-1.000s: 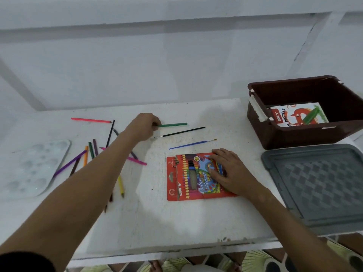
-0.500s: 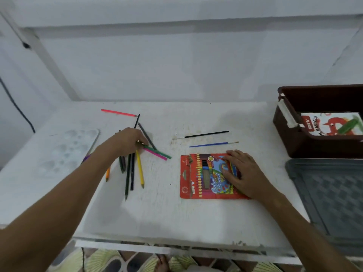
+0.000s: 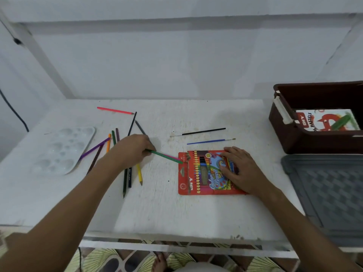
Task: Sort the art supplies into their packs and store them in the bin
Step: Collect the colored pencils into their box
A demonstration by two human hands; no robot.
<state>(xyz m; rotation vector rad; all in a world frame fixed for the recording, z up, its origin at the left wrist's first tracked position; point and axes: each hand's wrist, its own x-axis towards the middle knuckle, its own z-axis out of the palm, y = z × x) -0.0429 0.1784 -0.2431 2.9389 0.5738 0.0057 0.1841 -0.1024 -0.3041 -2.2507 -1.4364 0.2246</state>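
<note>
A red colour pencil pack (image 3: 198, 173) lies flat on the white table (image 3: 167, 209). My right hand (image 3: 241, 169) presses down on its right part. My left hand (image 3: 133, 149) grips a green pencil (image 3: 167, 157) and a pink pencil (image 3: 173, 156), their tips at the pack's left end. Several loose colour pencils (image 3: 128, 173) lie scattered under and to the left of that hand, and a pink-red one (image 3: 115, 110) lies farther back. Two paintbrushes, one black (image 3: 202, 131) and one blue (image 3: 208, 141), lie behind the pack. The brown bin (image 3: 294, 138) at the right holds an oil pastels box (image 3: 326, 119).
A clear paint palette (image 3: 62, 150) rests at the table's left. A grey bin lid (image 3: 330, 193) lies at the right, in front of the bin. A white wall runs behind the table. A dark cable (image 3: 13, 108) hangs at far left.
My left hand picked up the green pencil at the back, swept over the loose pile, and has now carried green and pink pencils right to the pack's end. The right hand stayed on the pack.
</note>
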